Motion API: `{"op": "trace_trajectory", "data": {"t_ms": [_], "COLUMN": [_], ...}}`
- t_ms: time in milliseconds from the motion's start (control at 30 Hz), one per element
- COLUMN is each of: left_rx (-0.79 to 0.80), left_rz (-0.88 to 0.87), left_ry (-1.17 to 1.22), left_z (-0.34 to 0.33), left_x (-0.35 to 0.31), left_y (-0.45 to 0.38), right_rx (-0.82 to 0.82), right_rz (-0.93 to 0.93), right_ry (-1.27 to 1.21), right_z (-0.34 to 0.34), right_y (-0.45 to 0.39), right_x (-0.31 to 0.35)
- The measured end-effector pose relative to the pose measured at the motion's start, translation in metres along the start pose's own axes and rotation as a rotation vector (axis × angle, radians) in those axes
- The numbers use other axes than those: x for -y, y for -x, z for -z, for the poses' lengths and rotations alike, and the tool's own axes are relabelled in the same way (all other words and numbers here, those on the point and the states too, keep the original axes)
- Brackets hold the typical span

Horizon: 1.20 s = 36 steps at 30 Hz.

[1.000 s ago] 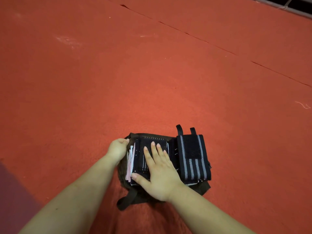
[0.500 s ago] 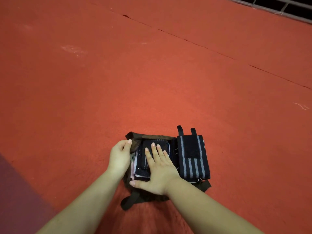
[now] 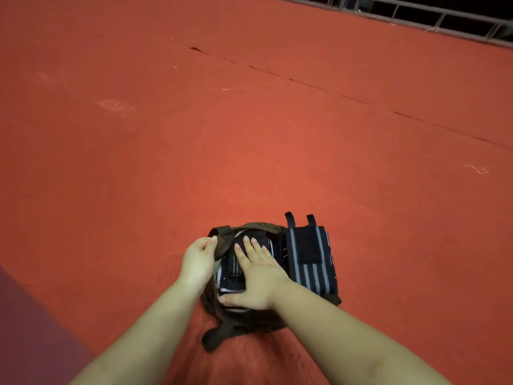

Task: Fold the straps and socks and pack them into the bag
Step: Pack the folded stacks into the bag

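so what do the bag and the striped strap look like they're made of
Bag: soft dark brown cloth, likely canvas, matte; its rim slumps and creases where the left hand grips it. Striped strap: woven elastic-looking black and grey band, matte, with a fuzzy black patch, possibly hook-and-loop.

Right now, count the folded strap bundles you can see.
2. One bundle sits in the bag under the flat right hand; the other striped bundle lies just right of it. The left hand grips the bag's rim. More may be hidden inside.
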<state>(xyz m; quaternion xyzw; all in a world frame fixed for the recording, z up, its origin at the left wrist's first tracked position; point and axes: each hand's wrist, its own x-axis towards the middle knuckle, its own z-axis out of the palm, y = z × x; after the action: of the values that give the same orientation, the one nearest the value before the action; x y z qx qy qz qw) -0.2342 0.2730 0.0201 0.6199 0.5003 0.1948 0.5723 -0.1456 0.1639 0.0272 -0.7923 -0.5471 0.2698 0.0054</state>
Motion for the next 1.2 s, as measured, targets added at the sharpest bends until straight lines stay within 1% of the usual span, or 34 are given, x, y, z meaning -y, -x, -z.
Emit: {"op": "trace_trajectory", "data": {"t_ms": [67,100,133,167,200,267,300,333,367,433,467,567,667,800,933,1000,1067,1133,1200], "left_rx": [0.013,0.022,0.024,-0.001,-0.061,-0.192,-0.195,-0.143,-0.054,0.156,0.26,0.431,0.488,0.523,0.55,0.559,0.578,0.586,0.586], "left_rz": [-0.008,-0.006,-0.007,-0.025,-0.071,-0.28,-0.419,-0.55,-0.662,-0.815,-0.833,-0.715,-0.674,-0.68,-0.617,-0.615,-0.596,-0.585,-0.573], "left_ry": [-0.026,-0.049,-0.084,-0.127,-0.185,-0.302,-0.352,-0.394,-0.441,-0.591,-0.687,-0.952,-1.122,-1.186,-1.152,-1.151,-1.16,-1.164,-1.157], "left_z": [-0.001,-0.001,-0.001,0.0,0.0,-0.006,-0.014,-0.025,-0.038,-0.07,-0.089,-0.127,-0.147,-0.148,-0.146,-0.148,-0.148,-0.148,-0.147], "left_x": [0.001,0.003,0.003,0.003,0.001,-0.01,-0.019,-0.029,-0.038,-0.052,-0.057,-0.054,-0.04,-0.02,-0.014,-0.014,-0.015,-0.015,-0.016], "left_y": [0.0,0.0,0.001,0.003,0.006,0.016,0.026,0.037,0.048,0.067,0.073,0.073,0.066,0.058,0.052,0.049,0.047,0.047,0.046], "right_rx": [-0.057,-0.117,-0.209,-0.335,-0.473,-0.753,-0.837,-0.879,-0.896,-0.905,-0.888,-0.786,-0.679,-0.615,-0.487,-0.441,-0.429,-0.442,-0.415], "right_rz": [0.053,0.1,0.147,0.182,0.188,0.117,0.033,-0.084,-0.208,-0.427,-0.519,-0.687,-0.777,-0.802,-0.738,-0.706,-0.684,-0.667,-0.643], "right_ry": [-0.034,-0.052,-0.076,-0.097,-0.117,-0.196,-0.262,-0.35,-0.465,-0.699,-0.788,-0.936,-1.04,-1.188,-1.237,-1.229,-1.21,-1.239,-1.286], "right_z": [0.008,0.012,0.016,0.019,0.021,0.023,0.024,0.026,0.027,0.024,0.021,0.004,-0.015,-0.03,-0.043,-0.049,-0.052,-0.055,-0.054], "right_y": [0.012,0.022,0.033,0.044,0.055,0.072,0.078,0.083,0.087,0.089,0.089,0.081,0.067,0.048,0.026,0.018,0.013,0.01,0.009], "right_x": [-0.003,-0.006,-0.009,-0.015,-0.024,-0.052,-0.068,-0.083,-0.097,-0.128,-0.144,-0.174,-0.194,-0.206,-0.208,-0.208,-0.206,-0.206,-0.205]}}
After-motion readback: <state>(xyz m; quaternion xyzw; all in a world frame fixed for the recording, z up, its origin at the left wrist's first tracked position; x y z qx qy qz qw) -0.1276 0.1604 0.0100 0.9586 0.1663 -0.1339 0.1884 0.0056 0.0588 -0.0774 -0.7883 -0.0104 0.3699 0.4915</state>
